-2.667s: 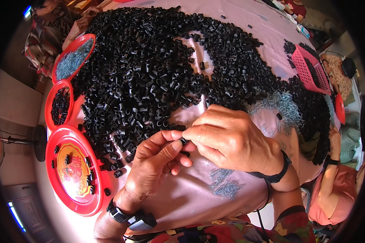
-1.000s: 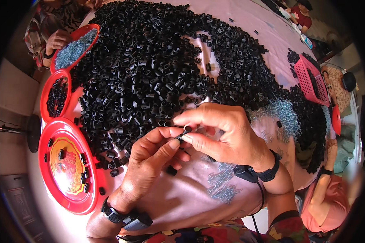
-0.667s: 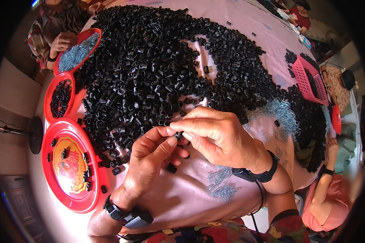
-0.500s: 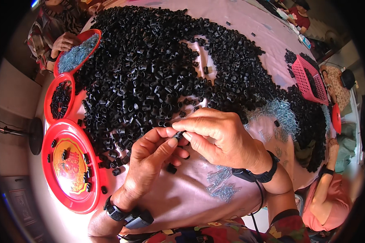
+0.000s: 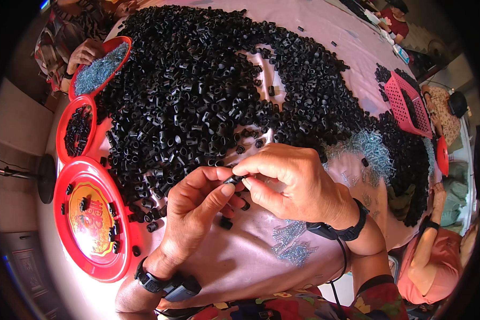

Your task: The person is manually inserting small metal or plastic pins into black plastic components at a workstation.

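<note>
the left hand [image 5: 194, 210] and the right hand [image 5: 298, 184] of the wearer meet above a table covered in pale pink cloth [image 5: 250, 261]. a small, dark, tube-like black piece [image 5: 231, 180] lies between them: the left hand grips it between thumb and forefinger, the other fingers curled beneath; the right hand, thumb and forefinger closed together in a pinch, is at its upper right end. the fingertips partly hide its shape. beyond the hands spreads a broad heap of short, hollow, glossy black plastic caps [image 5: 181, 106]. at left stand three red dishes: a large shiny red plate [image 5: 104, 274] bearing a few black parts, a small round red dish [image 5: 61, 133] of slender black parts, and a red dish [image 5: 124, 40] of fine, pale-blue, glinting pieces [image 5: 98, 72], a co-worker's hand [image 5: 86, 55] at its edge. similar pale-blue piles [image 5: 294, 245] lie on the cloth at right, with a pink perforated plastic basket [image 5: 402, 109] farther off.
</note>
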`<act>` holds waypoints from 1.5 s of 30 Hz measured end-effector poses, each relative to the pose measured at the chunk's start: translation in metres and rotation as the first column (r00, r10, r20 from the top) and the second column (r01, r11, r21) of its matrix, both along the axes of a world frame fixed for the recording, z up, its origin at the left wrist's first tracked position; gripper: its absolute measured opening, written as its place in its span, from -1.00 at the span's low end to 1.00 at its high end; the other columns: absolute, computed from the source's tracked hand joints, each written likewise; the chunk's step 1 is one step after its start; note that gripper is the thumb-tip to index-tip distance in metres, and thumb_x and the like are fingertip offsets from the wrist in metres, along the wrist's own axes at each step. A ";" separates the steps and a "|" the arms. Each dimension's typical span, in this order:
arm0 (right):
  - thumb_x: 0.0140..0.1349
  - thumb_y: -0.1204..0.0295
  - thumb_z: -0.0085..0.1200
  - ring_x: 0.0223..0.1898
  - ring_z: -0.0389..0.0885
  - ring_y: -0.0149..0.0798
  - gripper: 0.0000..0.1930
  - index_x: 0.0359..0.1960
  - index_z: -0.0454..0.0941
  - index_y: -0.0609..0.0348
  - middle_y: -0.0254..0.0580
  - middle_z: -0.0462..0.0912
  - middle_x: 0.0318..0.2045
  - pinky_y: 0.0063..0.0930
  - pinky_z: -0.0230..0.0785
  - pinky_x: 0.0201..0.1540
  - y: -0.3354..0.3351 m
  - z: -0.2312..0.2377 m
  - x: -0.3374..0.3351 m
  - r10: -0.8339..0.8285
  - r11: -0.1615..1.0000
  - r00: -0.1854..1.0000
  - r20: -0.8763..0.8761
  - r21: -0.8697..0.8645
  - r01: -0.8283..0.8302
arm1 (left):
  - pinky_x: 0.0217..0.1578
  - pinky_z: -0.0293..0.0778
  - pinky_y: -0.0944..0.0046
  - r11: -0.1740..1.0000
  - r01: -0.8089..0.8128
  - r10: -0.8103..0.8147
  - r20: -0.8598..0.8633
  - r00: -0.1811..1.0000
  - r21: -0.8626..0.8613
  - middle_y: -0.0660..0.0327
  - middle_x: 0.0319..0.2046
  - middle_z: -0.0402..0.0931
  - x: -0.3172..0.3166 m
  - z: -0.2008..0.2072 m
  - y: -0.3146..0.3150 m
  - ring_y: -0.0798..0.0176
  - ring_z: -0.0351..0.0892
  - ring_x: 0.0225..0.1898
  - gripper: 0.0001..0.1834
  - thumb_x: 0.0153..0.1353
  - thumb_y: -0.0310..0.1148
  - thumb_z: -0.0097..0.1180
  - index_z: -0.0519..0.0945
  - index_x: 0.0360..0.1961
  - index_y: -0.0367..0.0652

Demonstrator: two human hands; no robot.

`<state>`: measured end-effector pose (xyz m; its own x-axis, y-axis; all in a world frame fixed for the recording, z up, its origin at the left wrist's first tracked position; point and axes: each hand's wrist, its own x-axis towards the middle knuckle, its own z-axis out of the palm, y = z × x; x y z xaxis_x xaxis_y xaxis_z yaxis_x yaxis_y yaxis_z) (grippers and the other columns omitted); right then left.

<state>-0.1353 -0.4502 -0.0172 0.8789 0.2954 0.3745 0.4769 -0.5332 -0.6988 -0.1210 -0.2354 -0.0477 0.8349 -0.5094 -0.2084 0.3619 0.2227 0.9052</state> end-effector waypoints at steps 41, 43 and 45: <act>0.09 0.65 0.32 -0.47 0.66 -0.09 -0.88 -0.37 0.62 0.23 -0.17 0.65 -0.51 -0.25 0.51 -0.37 0.002 -0.003 -0.003 0.065 0.995 0.994 0.092 -0.077 -0.058 | -0.38 0.59 0.44 0.921 -0.052 -0.082 0.320 0.944 0.387 0.20 -0.32 0.69 -0.014 0.002 -0.004 0.46 0.66 -0.37 -0.86 0.43 -0.59 0.15 0.58 -0.03 -0.36; 0.09 0.66 0.32 -0.45 0.68 -0.08 -0.86 -0.33 0.65 0.23 -0.15 0.66 -0.49 -0.24 0.52 -0.35 0.006 -0.003 -0.003 0.053 0.995 0.997 0.061 -0.083 -0.048 | -0.41 0.60 0.45 0.945 -0.105 0.004 0.310 0.951 0.311 0.22 -0.40 0.72 -0.014 -0.001 -0.004 0.48 0.69 -0.38 -0.88 0.41 -0.58 0.20 0.63 -0.08 -0.36; 0.07 0.66 0.32 -0.43 0.68 -0.08 -0.84 -0.30 0.66 0.25 -0.14 0.68 -0.46 -0.24 0.53 -0.34 0.007 -0.007 -0.002 0.037 0.998 0.995 0.096 -0.056 -0.032 | -0.38 0.61 0.44 0.953 -0.095 0.020 0.254 0.967 0.287 0.20 -0.35 0.72 -0.012 0.002 -0.006 0.46 0.71 -0.36 -0.87 0.42 -0.57 0.20 0.61 -0.06 -0.37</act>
